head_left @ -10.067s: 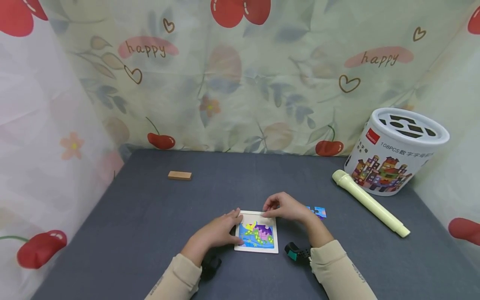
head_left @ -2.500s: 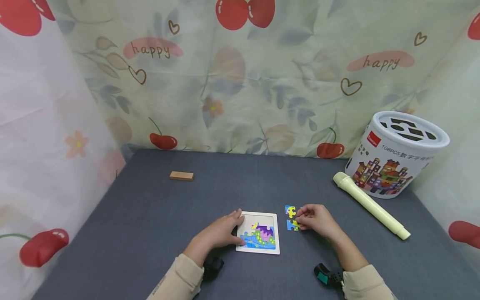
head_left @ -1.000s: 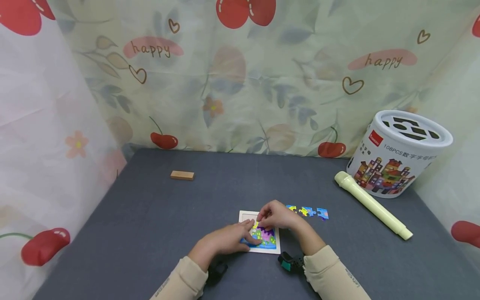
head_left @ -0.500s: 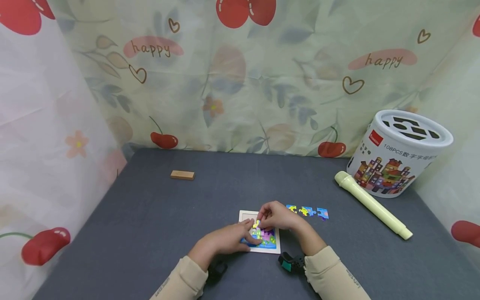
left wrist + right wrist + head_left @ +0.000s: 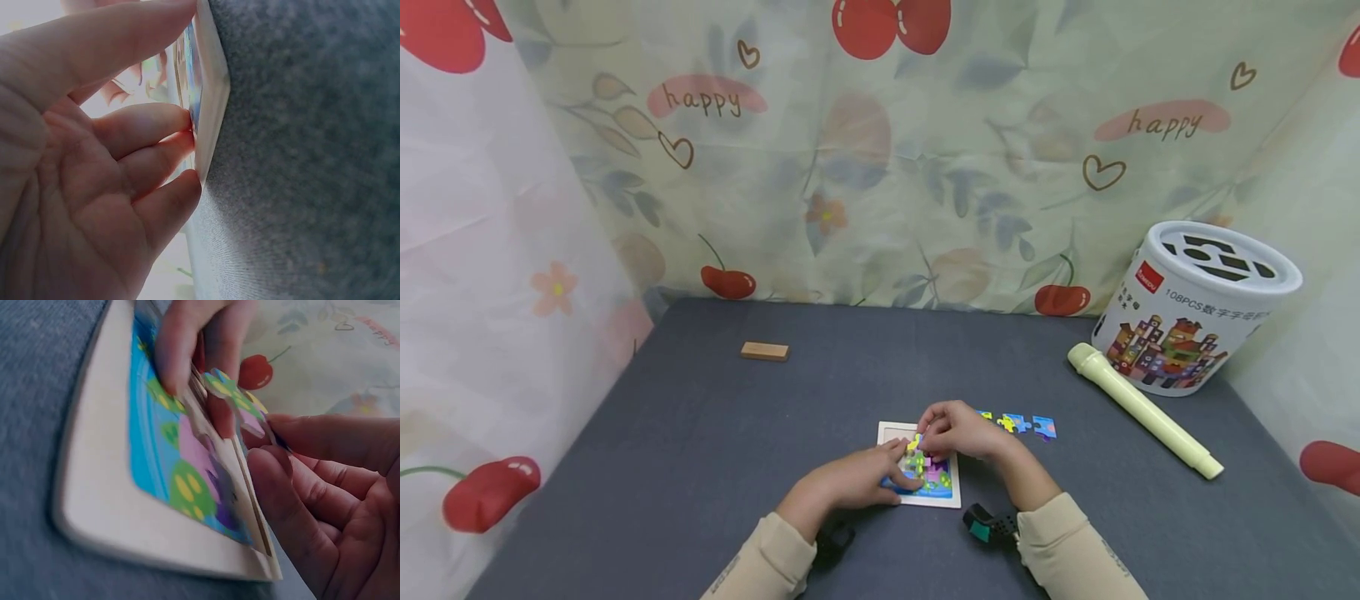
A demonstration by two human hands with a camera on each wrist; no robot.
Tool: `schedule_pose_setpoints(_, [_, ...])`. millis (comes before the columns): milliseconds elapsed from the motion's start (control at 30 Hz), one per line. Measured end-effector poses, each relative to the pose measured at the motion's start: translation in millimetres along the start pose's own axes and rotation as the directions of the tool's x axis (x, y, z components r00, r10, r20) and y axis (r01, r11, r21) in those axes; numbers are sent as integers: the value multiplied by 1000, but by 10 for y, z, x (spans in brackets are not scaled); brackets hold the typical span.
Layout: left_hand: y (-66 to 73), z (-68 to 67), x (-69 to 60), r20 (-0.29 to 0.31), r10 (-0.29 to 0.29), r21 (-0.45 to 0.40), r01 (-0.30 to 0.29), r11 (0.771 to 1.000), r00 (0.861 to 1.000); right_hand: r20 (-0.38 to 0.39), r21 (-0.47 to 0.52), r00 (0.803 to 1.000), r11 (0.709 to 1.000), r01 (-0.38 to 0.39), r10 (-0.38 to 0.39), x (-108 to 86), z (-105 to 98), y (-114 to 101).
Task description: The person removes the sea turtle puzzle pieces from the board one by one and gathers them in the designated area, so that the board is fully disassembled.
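A small jigsaw puzzle in a pale wooden tray (image 5: 957,492) lies in front of the person; in the right wrist view its tray rim (image 5: 94,506) frames blue, green, pink and purple picture parts. My right hand (image 5: 962,431) pinches a green, pink and yellow puzzle piece (image 5: 240,403) between thumb and forefinger, tilted up out of the tray. Whether it is one piece or joined ones, I cannot tell. My left hand (image 5: 850,481) lies across the tray's left side, its fingertips on the puzzle and edge. In the left wrist view, the left hand's fingers (image 5: 150,128) touch the tray.
Several loose puzzle pieces (image 5: 1015,422) lie right of the tray, partly behind the right hand. Farther off are a wooden block (image 5: 765,351), a pale yellow microphone-shaped tube (image 5: 1142,408) and a white bucket (image 5: 1191,312). Patterned cloth hangs behind the dark table.
My right hand has come from the loose pieces back over the tray, and the pinched piece has risen slightly. My left hand has shifted from the tray's left edge onto the puzzle.
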State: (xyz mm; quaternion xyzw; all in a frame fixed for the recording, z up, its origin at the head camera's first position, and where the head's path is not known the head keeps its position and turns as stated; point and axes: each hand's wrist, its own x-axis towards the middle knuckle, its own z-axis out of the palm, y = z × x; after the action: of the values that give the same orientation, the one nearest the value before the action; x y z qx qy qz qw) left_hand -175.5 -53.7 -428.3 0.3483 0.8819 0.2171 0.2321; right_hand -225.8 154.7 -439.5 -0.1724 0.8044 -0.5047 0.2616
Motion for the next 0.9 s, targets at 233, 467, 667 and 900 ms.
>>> schedule_pose_setpoints(233, [13,7,-1,-11,-5,10,5,1000,1000,-41,30,999,999,-15,16,-91,-139,47])
schedule_pose_setpoints(467, [-2,25,-1,-20,16,27,-15,1000,1000,-101,37,994,999,-23,27,-230,-299,133])
schedule_pose_setpoints(667, [-4,44,11,-38,33,36,-31,999,999,-122,48,992,998,-31,37,-414,-458,231])
schedule_pose_setpoints(900, [-9,52,9,-53,39,46,-37,998,998,-160,47,984,997,-66,73,-643,-639,332])
